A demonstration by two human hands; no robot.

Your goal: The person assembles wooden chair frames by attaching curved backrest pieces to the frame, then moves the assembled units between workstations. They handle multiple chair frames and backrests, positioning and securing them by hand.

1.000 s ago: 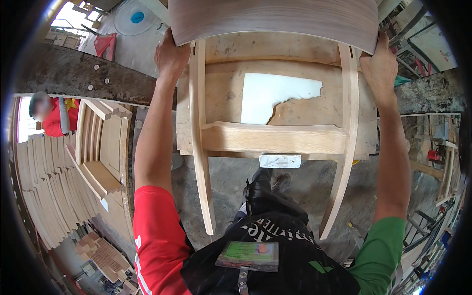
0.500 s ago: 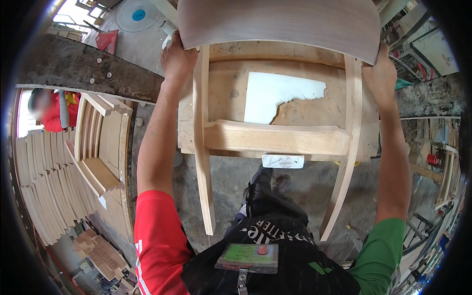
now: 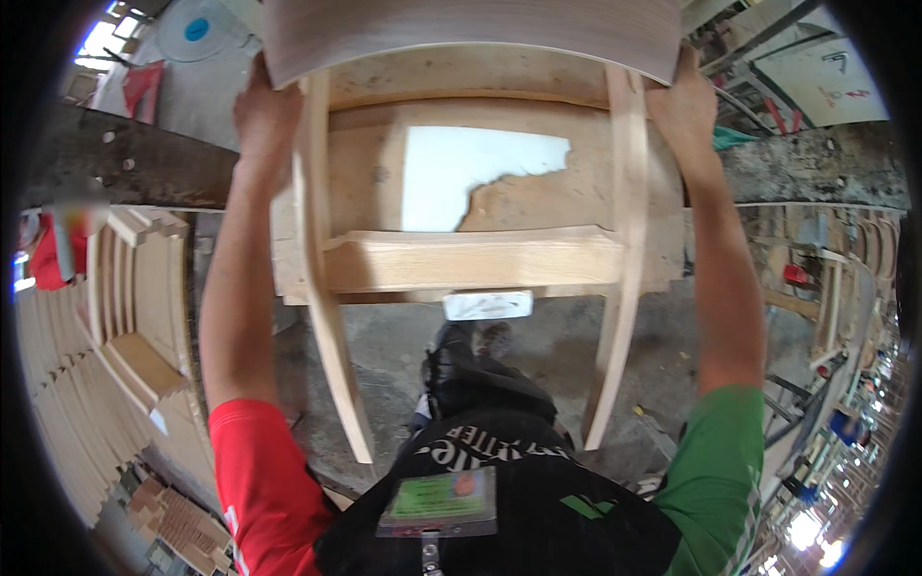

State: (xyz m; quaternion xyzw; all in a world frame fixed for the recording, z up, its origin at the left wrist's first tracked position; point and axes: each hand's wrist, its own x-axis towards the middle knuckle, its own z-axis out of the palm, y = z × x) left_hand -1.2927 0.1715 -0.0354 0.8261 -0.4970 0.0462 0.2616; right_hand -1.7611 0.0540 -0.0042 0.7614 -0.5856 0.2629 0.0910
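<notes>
A pale wooden chair frame (image 3: 471, 263) rests on or just above a worn wooden work surface (image 3: 375, 182). It has two long legs, a crossbar and a wide, curved brown panel (image 3: 471, 24) at the far end. My left hand (image 3: 267, 110) is closed round the panel's left corner, beside the top of the left leg. The opposite corner is in the grip of my right hand (image 3: 684, 110). Fingertips of both hands are partly hidden behind the panel. Between the legs lies a white sheet (image 3: 442, 173) with a ragged cut edge.
A small whitish block (image 3: 488, 305) sits at the near edge of the work surface. Dark beams (image 3: 144, 158) run out to both sides. Stacked wooden parts (image 3: 86, 374) fill the left, where a person in red (image 3: 58, 254) stands. A round fan (image 3: 196, 34) is at the far left.
The whole view has swung, so the chair frame, work surface and both hands appear farther left and slightly higher. My grip on the panel looks the same.
</notes>
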